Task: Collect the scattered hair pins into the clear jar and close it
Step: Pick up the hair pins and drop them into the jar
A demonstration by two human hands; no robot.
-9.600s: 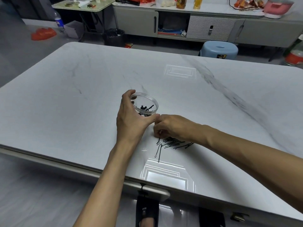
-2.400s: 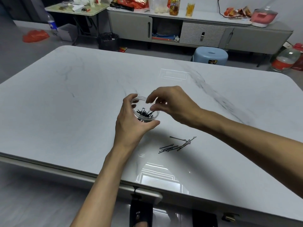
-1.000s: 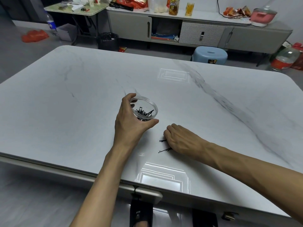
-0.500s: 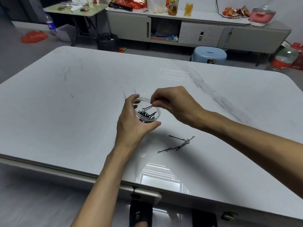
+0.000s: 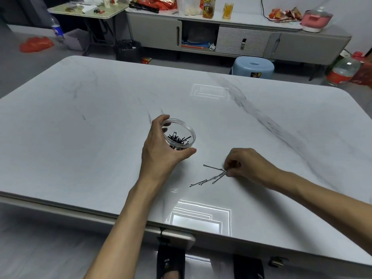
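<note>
hair pins (image 5: 209, 176): a few lay loose on the surface (image 5: 100, 141), just right of the clear jar (image 5: 188, 130) | jar: stood lidless, more pins inside | left hand (image 5: 161, 156): fingers curled round jar | right hand (image 5: 248, 166): fingers curled, pinched the loose pins' ends

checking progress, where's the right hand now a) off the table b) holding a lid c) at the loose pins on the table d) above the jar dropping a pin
c: the right hand pinches the loose hair pins on the table, apart from the clear jar the left hand grips.
</note>
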